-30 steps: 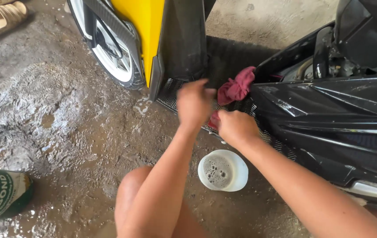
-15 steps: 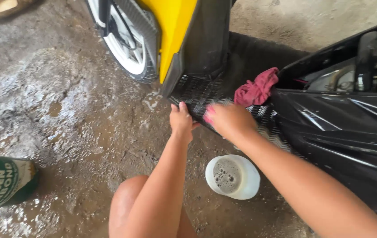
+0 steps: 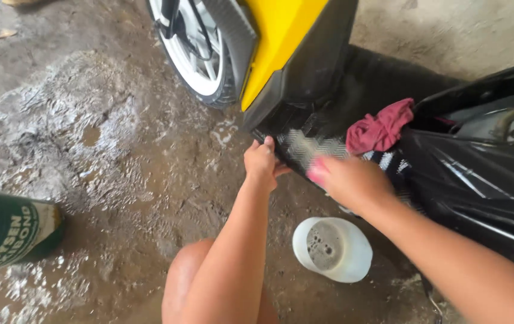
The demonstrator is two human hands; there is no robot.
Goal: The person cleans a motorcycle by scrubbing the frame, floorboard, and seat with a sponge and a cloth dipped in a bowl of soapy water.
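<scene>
A yellow and black scooter stands over the wet floor, its patterned footboard (image 3: 298, 144) in the middle of the view. My left hand (image 3: 261, 163) grips the footboard's near edge. Just to its right, my right hand (image 3: 348, 179) presses a small pink cloth (image 3: 316, 174) onto the footboard; only the cloth's edge shows under the fingers. A crumpled dark red rag (image 3: 380, 128) lies farther back on the footboard, against the black body panel (image 3: 479, 180).
A white cup of soapy water (image 3: 332, 248) stands on the muddy floor below my right arm. A green can (image 3: 11, 231) lies at the left edge. The front wheel (image 3: 200, 48) is at the top. My bare knee (image 3: 194, 276) is at the bottom.
My left hand has left the red rag and taken the footboard's edge. My right hand has slid with the pink cloth along the footboard. The view has shifted left.
</scene>
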